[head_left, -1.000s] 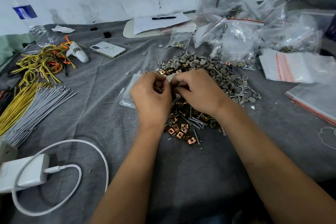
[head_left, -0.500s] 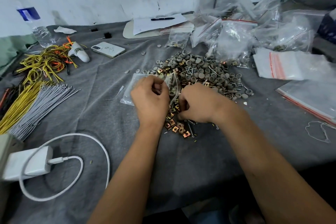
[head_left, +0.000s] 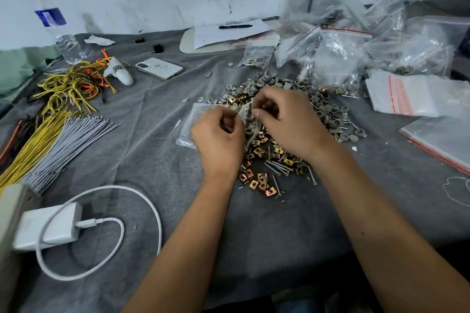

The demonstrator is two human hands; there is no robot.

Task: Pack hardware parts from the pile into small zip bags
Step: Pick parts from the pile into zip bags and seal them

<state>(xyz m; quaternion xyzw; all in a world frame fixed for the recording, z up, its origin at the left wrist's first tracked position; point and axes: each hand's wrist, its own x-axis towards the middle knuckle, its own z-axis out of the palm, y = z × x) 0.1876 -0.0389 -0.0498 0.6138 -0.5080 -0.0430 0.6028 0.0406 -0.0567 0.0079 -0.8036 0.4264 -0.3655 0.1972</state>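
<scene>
A pile of hardware [head_left: 274, 157] lies mid-table: brass square clip nuts, long screws and grey round caps [head_left: 328, 114]. Above its near-left part, my left hand [head_left: 218, 140] pinches the edge of a small clear zip bag [head_left: 248, 119]. My right hand [head_left: 292, 122] has its fingers curled at the bag's mouth, pinching it from the other side. Whether it also holds a part is hidden. A stack of flat clear bags [head_left: 189, 122] lies under my left hand.
Filled zip bags [head_left: 356, 51] heap at the back right, flat bags [head_left: 407, 94] beside them. Yellow wires [head_left: 68, 86], grey ties [head_left: 63, 145], a phone [head_left: 159, 68], a bottle [head_left: 61, 33] and a charger with cable [head_left: 50, 229] occupy the left.
My right hand rose from the clip nuts in the pile back up to the bag's mouth. My left hand stayed holding the bag.
</scene>
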